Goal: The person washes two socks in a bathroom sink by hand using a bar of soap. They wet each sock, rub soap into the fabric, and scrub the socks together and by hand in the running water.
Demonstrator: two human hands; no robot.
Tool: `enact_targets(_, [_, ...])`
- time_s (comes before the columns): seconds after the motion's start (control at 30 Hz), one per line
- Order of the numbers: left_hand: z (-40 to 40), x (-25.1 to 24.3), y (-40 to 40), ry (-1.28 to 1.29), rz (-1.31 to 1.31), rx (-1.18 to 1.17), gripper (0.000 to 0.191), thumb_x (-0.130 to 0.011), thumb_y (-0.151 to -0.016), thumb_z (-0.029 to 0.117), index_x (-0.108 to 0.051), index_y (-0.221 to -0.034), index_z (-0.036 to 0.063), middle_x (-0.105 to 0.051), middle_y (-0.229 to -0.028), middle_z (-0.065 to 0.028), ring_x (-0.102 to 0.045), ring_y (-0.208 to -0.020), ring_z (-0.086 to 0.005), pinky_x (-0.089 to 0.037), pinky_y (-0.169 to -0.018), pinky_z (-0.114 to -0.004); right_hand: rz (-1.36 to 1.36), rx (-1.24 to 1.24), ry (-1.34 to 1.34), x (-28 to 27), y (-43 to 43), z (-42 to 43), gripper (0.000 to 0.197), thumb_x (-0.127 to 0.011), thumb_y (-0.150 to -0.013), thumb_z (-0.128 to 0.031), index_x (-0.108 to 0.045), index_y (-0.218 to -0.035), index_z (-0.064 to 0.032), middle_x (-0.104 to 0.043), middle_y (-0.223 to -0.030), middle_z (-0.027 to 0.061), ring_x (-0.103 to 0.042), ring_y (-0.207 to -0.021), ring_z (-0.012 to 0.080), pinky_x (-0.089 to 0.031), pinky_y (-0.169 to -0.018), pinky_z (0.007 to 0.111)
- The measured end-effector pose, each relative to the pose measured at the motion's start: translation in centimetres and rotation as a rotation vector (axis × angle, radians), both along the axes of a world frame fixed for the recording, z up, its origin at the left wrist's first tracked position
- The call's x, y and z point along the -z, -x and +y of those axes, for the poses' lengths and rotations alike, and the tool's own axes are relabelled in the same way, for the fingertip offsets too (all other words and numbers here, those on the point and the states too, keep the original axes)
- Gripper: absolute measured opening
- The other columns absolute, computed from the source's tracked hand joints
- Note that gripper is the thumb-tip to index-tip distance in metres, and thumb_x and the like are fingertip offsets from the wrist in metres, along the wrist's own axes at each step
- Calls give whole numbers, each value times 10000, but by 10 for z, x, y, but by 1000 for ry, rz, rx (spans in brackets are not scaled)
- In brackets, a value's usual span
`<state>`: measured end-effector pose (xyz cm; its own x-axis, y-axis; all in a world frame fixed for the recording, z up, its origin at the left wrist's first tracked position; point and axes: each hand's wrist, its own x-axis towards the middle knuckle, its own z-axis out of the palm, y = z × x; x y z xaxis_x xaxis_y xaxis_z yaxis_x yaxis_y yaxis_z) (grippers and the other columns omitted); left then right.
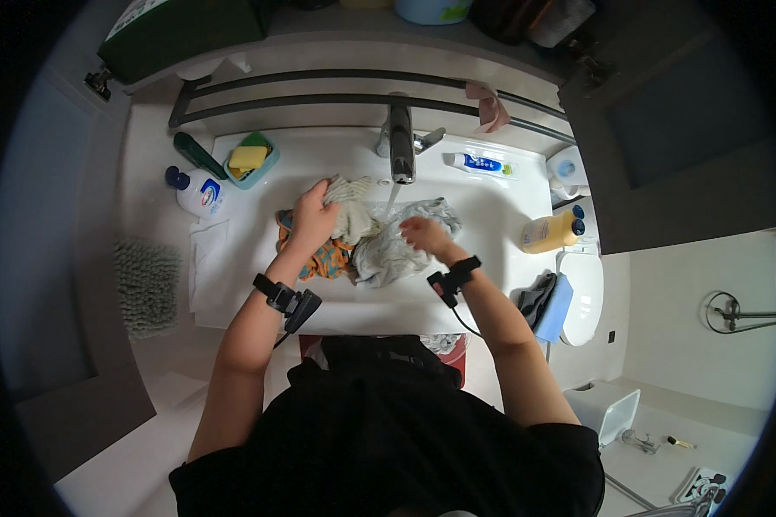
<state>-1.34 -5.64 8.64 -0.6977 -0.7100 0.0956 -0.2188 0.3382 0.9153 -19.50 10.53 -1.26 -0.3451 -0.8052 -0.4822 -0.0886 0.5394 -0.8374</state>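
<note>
In the white washbasin, my left hand grips a pale striped cloth and lifts part of it above the pile. Beneath that wrist lies an orange and teal patterned cloth. My right hand is over a wet light grey cloth; its fingers are curled and blurred, so whether they pinch the fabric is unclear. Water runs from the chrome faucet onto the cloths, between my two hands.
A soap dish with a yellow bar, a white pump bottle and a dark green brush-like handle stand left. Toothpaste and yellow bottles are right. A double towel rail crosses behind the faucet; open cabinet doors flank the basin.
</note>
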Motion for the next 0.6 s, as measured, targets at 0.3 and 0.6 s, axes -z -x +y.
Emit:
enact_targets(0.3, [1,71,-62,-94,-615,118,558,-597,-752,222,-391,-1239,43,-472,-1192,-182,-470,-1085,-309,-398,-881,-380,614,-584,-235,62,-76,-28,421,-577,-675,-368,-621,-890,-8,-615,-879,176,-587,-847,318,-470,-731,396])
enact_targets(0.6, [36,72,-6,62,-426,293,386,-503,-846,271,-470,-1126,7,-517,-1044,-135,-543,-890,-243,-443,-788,-348,-2,71,40,20,2,20,84,-577,-688,-81,-516,-721,-34,-520,-621,13,-481,-557,101,-392,-530,236])
